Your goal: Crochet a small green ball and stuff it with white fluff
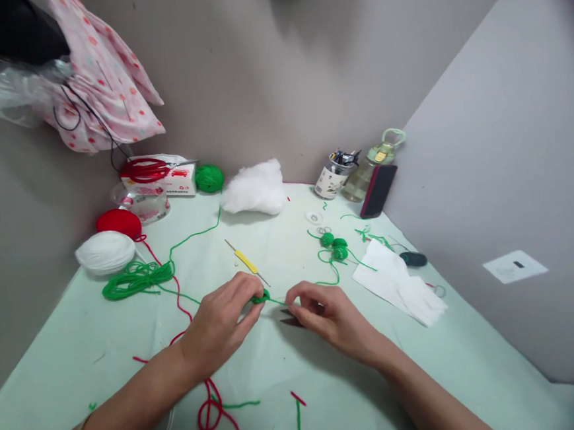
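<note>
My left hand (228,316) is closed, pinching a small green crocheted piece (261,298) between thumb and fingers. A green yarn strand (277,302) runs taut from that piece to my right hand (324,308), whose thumb and finger pinch its end. Dark pointed blades, like scissors (290,319), stick out beneath my right hand; the rest is hidden, and whether they are held or lie on the table I cannot tell. Just beyond my left hand lies a crochet hook with a yellow grip (245,260).
Green yarn hank (137,278), white yarn ball (106,252) and red yarn ball (119,224) sit left. White stuffing (254,190) is at the back. Small green crocheted balls (339,248), white tissue (396,282), a phone (378,192) and a pen holder (332,178) stand right. Red yarn (218,412) trails in front.
</note>
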`<move>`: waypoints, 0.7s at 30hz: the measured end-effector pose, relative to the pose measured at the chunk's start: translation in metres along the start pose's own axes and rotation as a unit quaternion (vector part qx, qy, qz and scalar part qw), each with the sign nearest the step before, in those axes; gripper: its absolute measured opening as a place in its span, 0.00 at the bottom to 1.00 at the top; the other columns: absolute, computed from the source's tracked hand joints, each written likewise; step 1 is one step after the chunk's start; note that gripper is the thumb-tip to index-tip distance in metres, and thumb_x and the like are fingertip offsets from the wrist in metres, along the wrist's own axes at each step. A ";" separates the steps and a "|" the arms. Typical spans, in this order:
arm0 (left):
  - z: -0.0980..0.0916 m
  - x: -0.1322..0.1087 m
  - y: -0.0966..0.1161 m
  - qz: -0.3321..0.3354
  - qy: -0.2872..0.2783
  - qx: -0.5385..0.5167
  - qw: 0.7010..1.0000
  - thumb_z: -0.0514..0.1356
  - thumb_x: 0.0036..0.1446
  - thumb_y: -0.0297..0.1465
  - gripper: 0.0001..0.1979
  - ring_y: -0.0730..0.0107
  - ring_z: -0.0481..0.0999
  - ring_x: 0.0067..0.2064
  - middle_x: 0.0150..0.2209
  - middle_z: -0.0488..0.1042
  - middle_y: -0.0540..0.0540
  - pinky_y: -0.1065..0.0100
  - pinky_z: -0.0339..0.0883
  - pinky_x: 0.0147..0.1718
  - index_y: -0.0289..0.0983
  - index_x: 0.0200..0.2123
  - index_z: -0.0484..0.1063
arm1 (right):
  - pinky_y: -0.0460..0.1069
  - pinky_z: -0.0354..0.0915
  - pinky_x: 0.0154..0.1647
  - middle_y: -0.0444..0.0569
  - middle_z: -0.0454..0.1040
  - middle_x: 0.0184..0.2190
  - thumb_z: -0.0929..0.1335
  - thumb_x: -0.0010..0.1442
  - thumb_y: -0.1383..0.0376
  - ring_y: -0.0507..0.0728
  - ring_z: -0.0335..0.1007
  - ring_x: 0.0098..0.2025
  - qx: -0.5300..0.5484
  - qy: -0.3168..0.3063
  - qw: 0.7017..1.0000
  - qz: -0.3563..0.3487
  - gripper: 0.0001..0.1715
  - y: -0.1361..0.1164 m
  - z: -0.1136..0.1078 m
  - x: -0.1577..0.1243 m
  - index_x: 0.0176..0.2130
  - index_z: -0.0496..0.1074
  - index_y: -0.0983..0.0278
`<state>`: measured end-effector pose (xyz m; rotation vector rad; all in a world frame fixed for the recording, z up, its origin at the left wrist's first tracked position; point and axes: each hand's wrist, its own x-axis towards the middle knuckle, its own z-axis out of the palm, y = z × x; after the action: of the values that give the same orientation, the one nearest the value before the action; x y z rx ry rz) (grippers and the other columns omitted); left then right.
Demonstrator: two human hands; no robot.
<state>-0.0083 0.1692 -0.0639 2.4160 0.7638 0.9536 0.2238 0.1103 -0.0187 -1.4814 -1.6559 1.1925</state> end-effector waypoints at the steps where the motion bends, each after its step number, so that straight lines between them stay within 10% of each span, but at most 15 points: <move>1: 0.000 0.000 -0.001 -0.001 -0.011 0.014 1.000 0.55 0.67 0.21 0.08 0.63 0.77 0.41 0.39 0.75 0.47 0.63 0.71 0.41 0.41 0.42 0.64 | 0.47 0.54 0.27 0.39 0.62 0.22 0.69 0.68 0.56 0.50 0.52 0.25 -0.019 0.002 1.000 -0.003 0.12 0.000 0.002 0.000 0.39 0.79 0.61; 8: 0.001 0.002 0.000 0.025 0.001 0.057 0.998 0.55 0.67 0.22 0.07 0.61 0.75 0.40 0.36 0.77 0.48 0.57 0.70 0.48 0.41 0.39 0.65 | 0.48 0.60 0.31 0.43 0.72 0.25 0.69 0.68 0.57 0.53 0.63 0.28 -0.083 0.023 0.996 -0.007 0.10 -0.005 0.000 -0.001 0.41 0.80 0.58; 16: -0.004 0.004 0.002 0.016 0.057 0.057 0.997 0.58 0.66 0.26 0.05 0.62 0.77 0.37 0.33 0.77 0.49 0.60 0.71 0.42 0.42 0.39 0.68 | 0.51 0.64 0.32 0.49 0.77 0.29 0.77 0.57 0.44 0.53 0.68 0.27 0.201 -0.266 0.940 -0.069 0.24 -0.016 -0.031 -0.014 0.24 0.81 0.59; 21: -0.011 0.002 0.004 0.028 0.105 0.068 0.992 0.56 0.68 0.22 0.07 0.64 0.78 0.38 0.38 0.77 0.46 0.64 0.73 0.38 0.40 0.43 0.67 | 0.51 0.65 0.37 0.51 0.79 0.41 0.76 0.60 0.50 0.55 0.70 0.36 0.055 0.163 0.985 -0.032 0.17 -0.014 -0.027 -0.002 0.28 0.78 0.59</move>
<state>-0.0132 0.1698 -0.0536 2.4916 0.8637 1.2311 0.2419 0.1144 0.0047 -1.4541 -1.3839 0.9325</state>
